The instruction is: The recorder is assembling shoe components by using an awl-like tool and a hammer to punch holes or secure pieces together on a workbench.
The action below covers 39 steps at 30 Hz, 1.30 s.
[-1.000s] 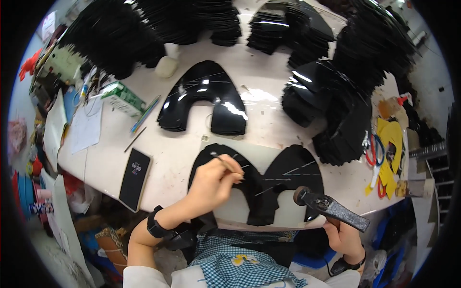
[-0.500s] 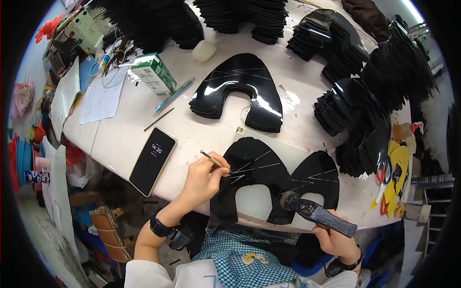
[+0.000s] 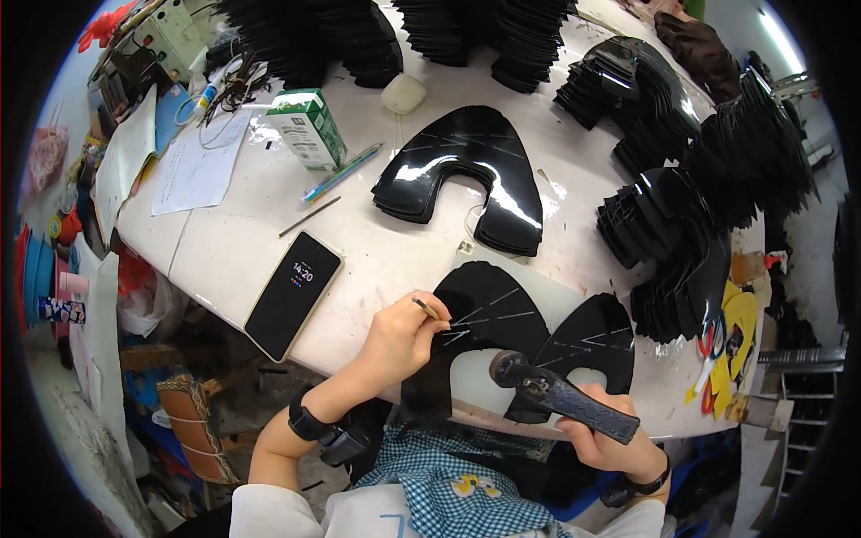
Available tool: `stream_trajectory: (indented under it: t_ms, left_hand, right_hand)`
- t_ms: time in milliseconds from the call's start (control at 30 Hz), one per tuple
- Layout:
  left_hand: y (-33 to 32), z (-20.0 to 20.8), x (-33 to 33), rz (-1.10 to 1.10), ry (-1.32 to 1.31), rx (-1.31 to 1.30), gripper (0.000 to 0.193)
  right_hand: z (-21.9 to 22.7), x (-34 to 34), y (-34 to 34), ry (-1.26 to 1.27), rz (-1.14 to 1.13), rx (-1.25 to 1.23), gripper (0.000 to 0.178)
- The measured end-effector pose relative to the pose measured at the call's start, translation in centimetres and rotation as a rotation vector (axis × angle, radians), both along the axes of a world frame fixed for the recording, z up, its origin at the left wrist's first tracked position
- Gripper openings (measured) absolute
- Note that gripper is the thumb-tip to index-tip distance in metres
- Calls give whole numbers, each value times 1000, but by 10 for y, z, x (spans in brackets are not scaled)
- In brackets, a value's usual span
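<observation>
My left hand (image 3: 395, 339) is closed on a thin punch-like rod (image 3: 425, 308), its tip hidden by the fingers beside a black horseshoe-shaped piece (image 3: 484, 309) with slit-like pale lines. My right hand (image 3: 605, 439) grips the dark handle of a hammer (image 3: 574, 399); its round head hovers over the piece's lower right leg. A second black piece (image 3: 596, 332) of the same kind overlaps the first on the right. Both lie on a translucent pale board (image 3: 547, 291) at the table's near edge. Behind them sits a neat stack of glossy black pieces (image 3: 475, 134).
Tall stacks of black pieces (image 3: 691, 269) line the far and right sides. A phone (image 3: 294, 296), a thin metal rod (image 3: 309, 217), pens (image 3: 343, 172) and a green-white carton (image 3: 308, 134) lie left. Scissors (image 3: 710, 359) and yellow scraps (image 3: 737, 323) are at the right edge.
The hammer has moved left, its head now farther from the right-hand piece. My left hand and the rod have shifted slightly right with the view, the rod more tilted.
</observation>
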<state>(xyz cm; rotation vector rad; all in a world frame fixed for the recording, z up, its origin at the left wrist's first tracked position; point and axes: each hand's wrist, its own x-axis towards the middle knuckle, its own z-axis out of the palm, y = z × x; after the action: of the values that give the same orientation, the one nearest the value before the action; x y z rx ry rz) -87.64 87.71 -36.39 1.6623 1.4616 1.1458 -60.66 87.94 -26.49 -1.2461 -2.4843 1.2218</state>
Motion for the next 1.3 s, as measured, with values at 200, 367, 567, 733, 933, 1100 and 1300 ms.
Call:
stream_trajectory:
  t_ms: [200,367,567,733,933,1100,1300]
  left_hand:
    - [2,0,-5,-33,-54,-33,12]
    - [3,1,-4,-26,-124,-40,9]
    - [3,0,-4,-35,-99,-24,10]
    - [2,0,1,-62,7,87,12]
    - [-3,1,4,-97,118,166,17]
    - [-5,5,10,-151,222,172,15]
    - [1,-1,-2,71,-184,-93,12]
  right_hand:
    - [6,-20,10,117,113,132,22]
    - [3,-17,12,93,95,100,40]
    - [7,-19,13,169,-8,20,28]
    - [3,-22,16,124,47,57,27]
    - [35,-26,18,342,-143,44,20]
    - [46,-50,34,12,207,57,34]
    - [37,-19,33,31,122,115,31]
